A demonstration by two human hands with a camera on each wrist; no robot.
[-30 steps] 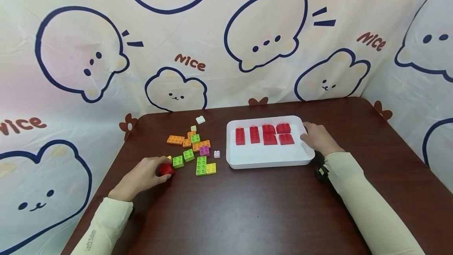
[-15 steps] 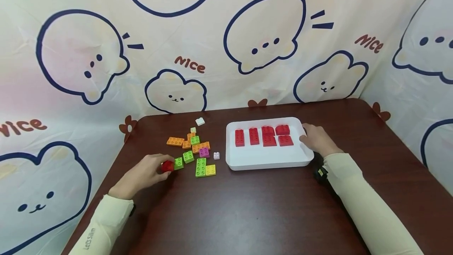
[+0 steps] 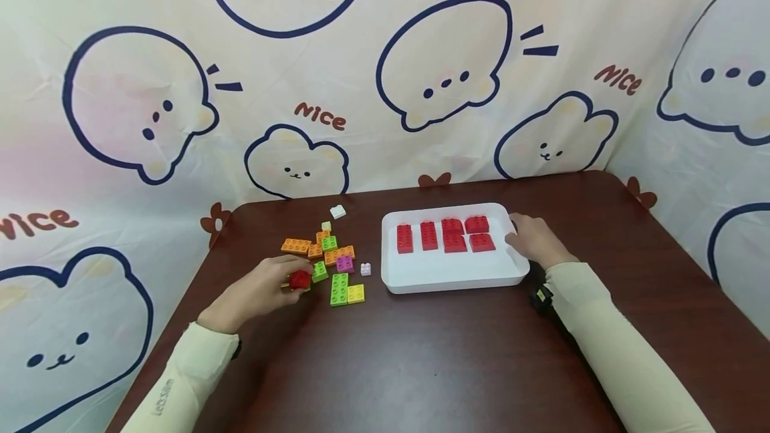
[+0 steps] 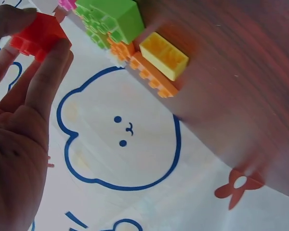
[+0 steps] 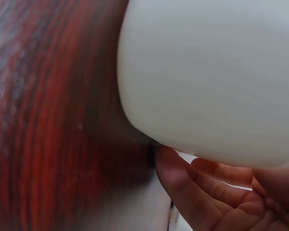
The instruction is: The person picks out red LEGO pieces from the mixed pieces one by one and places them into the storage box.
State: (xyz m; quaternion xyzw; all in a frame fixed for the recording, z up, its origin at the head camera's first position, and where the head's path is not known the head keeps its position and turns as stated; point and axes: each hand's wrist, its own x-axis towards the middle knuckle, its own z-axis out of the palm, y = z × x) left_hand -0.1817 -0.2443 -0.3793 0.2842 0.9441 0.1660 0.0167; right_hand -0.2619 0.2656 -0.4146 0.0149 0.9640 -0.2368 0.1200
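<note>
Between thumb and fingertips, my left hand (image 3: 261, 291) pinches a red toy building brick (image 3: 300, 279), studs facing away from the thumb in the left wrist view. The brick is raised and overlaps a green brick at the left of the loose pile. My right hand (image 3: 538, 240) grips the right end of a white tray (image 3: 421, 272), thumb at the rim; in the right wrist view its fingers (image 5: 171, 171) lie along the tray's edge. Inside the tray, several red bricks (image 3: 405, 239) are laid out in its back half, some longer, some with a rounded side.
Loose bricks lie left of the tray: orange (image 3: 295, 246), green (image 3: 339, 289), yellow (image 3: 355, 294), magenta (image 3: 344, 264), pale lilac (image 3: 365, 269) and white (image 3: 337, 211). A printed cloth (image 3: 289, 72) hangs behind the dark wooden table (image 3: 409, 359).
My left hand has carried the red brick rightward and up off the table, over the nearest green brick. My right hand keeps its hold on the tray. The head view has tilted slightly.
</note>
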